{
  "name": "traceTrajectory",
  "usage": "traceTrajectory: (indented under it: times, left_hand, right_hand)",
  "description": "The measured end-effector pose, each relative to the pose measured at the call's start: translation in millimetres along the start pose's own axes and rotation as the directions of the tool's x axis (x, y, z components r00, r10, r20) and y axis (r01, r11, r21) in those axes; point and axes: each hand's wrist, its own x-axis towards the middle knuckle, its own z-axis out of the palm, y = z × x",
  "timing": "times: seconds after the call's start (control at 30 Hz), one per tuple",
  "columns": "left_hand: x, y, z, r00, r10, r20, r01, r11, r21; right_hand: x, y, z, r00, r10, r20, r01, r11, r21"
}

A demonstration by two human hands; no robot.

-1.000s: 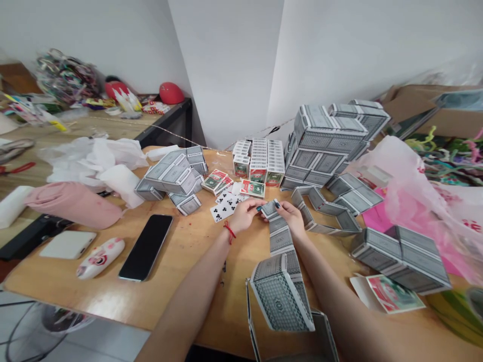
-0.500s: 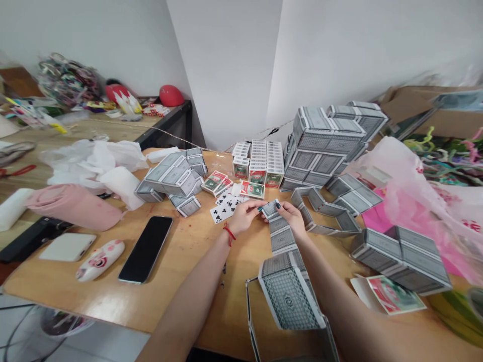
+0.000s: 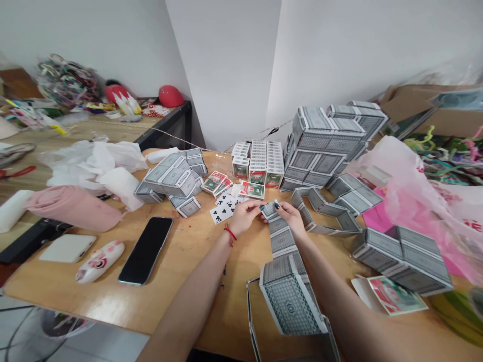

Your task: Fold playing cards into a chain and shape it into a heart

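Note:
A long folded strip of joined playing cards [image 3: 283, 242], grey-patterned backs showing, runs from my fingers down toward my body, where it bends into a box-like shape. My left hand [image 3: 245, 217] pinches the left edge of its far end; a red string bracelet is on that wrist. On the other side, my right hand [image 3: 290, 217] grips the same end, thumb on top. Fingers underneath are hidden. Loose face-up club cards [image 3: 225, 210] lie just left of my left hand. A red and green card pack [image 3: 252, 189] rests beyond the hands.
Folded card blocks are stacked high [image 3: 320, 146] at the back right, with a zigzag card strip [image 3: 328, 216] before them. Rows of card packs [image 3: 258, 161] stand against the wall. A phone [image 3: 146, 250], a patterned mouse-shaped object [image 3: 100, 260] and a pink pouch [image 3: 73, 207] lie left.
Both hands keep their hold on the card strip, almost still. The near folded part of the strip has shifted very slightly downward in view.

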Motion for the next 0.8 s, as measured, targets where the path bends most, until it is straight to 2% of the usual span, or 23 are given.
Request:
traceTrajectory:
  times: [0.43,0.7,0.8]
  left_hand:
    - [0.8,-2.1,5.3,0.998,-0.006,-0.069,0.007,1.0,0.024]
    - [0.2,-1.2,9.4,0.996,0.005,-0.091,0.001,0.998,0.068]
    - [-0.3,2.1,12.6,0.991,0.014,-0.13,-0.007,0.998,0.059]
  right_hand:
    - [1.9,5.2,-1.4,0.999,0.002,0.041,-0.002,1.0,-0.003]
    - [-0.7,5.8,2.5,0.997,-0.03,0.074,0.036,0.996,-0.077]
    - [-0.9,5.4,3.8,0.996,-0.029,0.083,0.037,0.995,-0.091]
